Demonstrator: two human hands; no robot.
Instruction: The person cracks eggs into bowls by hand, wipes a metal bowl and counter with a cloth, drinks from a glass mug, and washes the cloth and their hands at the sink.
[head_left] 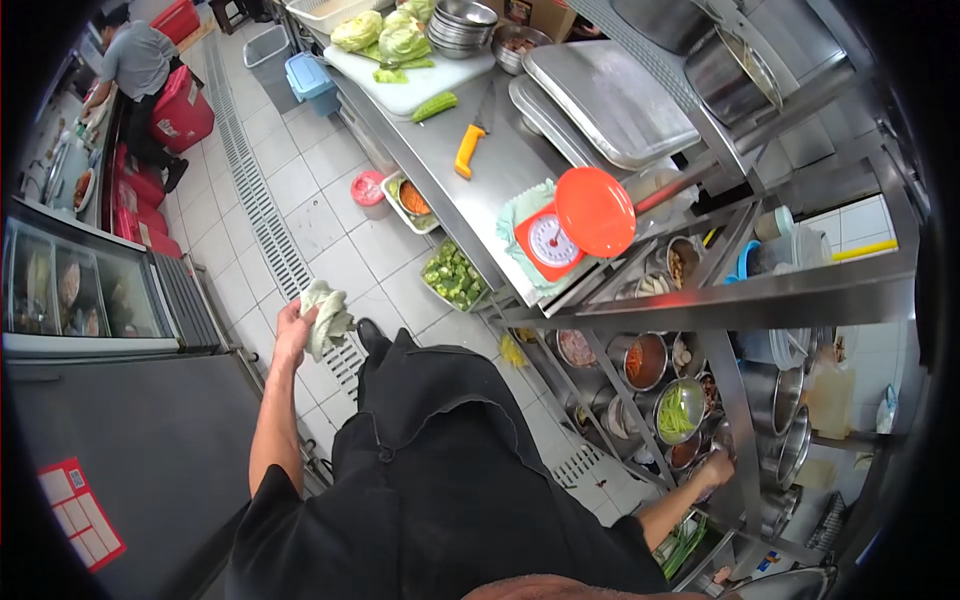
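My left hand (293,328) is closed around a crumpled pale cloth (326,318), held out over the floor drain. On the other side, my right hand (714,470) reaches into the steel shelf rack (735,425), its fingers bent against the metalware there. What those fingers grip is partly hidden. Just above that hand sits a metal bowl of green strips (678,410). A steel pot with orange-red contents (641,361) stands farther up the same rack. Below the hand lie long green stalks (684,546).
A steel counter (520,150) carries a red scale (552,243), an orange-handled knife (473,143), a cutting board (400,92) and lettuce (403,40). Cut greens fill a floor tub (455,274). A fridge (130,420) flanks my left; another person (143,70) bends at the far left.
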